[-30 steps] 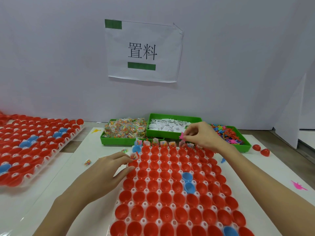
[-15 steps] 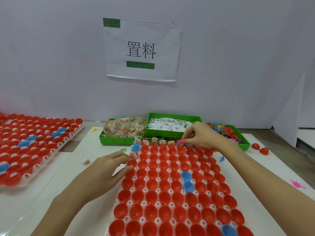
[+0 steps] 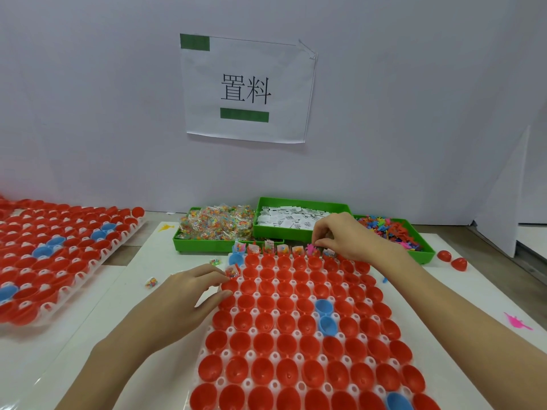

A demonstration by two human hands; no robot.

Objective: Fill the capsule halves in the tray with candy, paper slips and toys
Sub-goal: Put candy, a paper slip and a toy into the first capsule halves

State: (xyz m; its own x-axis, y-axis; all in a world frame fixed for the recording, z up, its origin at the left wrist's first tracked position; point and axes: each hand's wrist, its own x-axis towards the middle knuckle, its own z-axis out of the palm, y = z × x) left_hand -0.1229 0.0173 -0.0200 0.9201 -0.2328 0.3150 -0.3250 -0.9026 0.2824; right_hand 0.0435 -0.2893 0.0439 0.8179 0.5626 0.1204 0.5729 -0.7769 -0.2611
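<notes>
A clear tray (image 3: 251,355) of red and a few blue capsule halves lies in front of me. Its far row holds candy packets (image 3: 282,249). My right hand (image 3: 349,239) hovers over that far row and pinches a pink toy (image 3: 311,249) at a capsule half. My left hand (image 3: 189,297) rests at the tray's left edge, its fingertips touching a candy packet (image 3: 232,271) in a half of the second row. Behind the tray stand three green bins: candy (image 3: 216,224), paper slips (image 3: 291,218) and toys (image 3: 393,230).
A second tray of red and blue capsule halves (image 3: 59,250) lies at the left. Loose candy packets (image 3: 151,282) sit on the white mat. Two red halves (image 3: 451,259) and a pink toy (image 3: 516,321) lie at the right. A white wall with a paper sign (image 3: 247,90) stands behind.
My right hand has lowered the pink toy from above the far row down to a capsule half. My left hand has stayed at the tray's left edge.
</notes>
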